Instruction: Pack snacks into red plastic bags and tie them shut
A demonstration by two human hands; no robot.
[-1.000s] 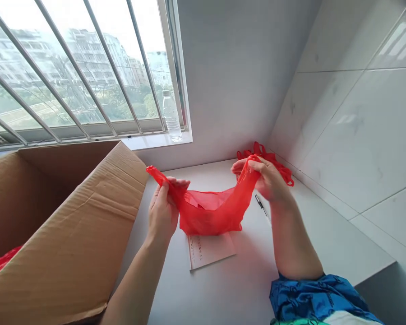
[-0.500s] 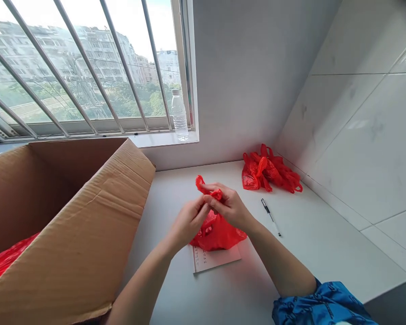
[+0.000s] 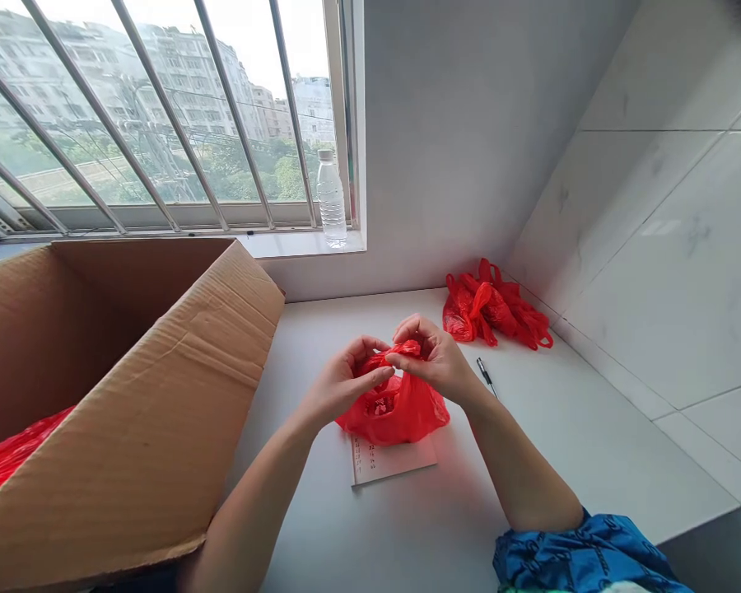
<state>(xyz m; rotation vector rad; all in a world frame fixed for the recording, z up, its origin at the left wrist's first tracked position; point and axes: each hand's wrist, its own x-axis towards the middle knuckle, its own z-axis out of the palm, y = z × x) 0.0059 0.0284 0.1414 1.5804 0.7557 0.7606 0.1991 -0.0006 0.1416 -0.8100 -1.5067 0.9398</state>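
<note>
A red plastic bag (image 3: 401,416) sits on a white booklet (image 3: 392,463) with printed characters, covering its far part. My left hand (image 3: 349,379) has its thumb and fingers around the left side of the bag's top. With thumb and fingers my right hand (image 3: 429,354) pinches the bag's handles on the other side. Both hands are close together just above the bag, and the bag's mouth is partly spread. Something inside shows through the thin plastic, but I cannot make out what it is.
A large cardboard box (image 3: 160,412) with red plastic (image 3: 18,449) inside stands at left. Several knotted red bags (image 3: 494,305) lie against the back wall. A pen (image 3: 486,375) lies by my right forearm. A water bottle (image 3: 332,202) stands on the windowsill before metal bars.
My hands have moved slightly apart from their tight pinch, and the raised loop at the bag's top has come down. The bag's top is spread wider. The view has tilted a little.
</note>
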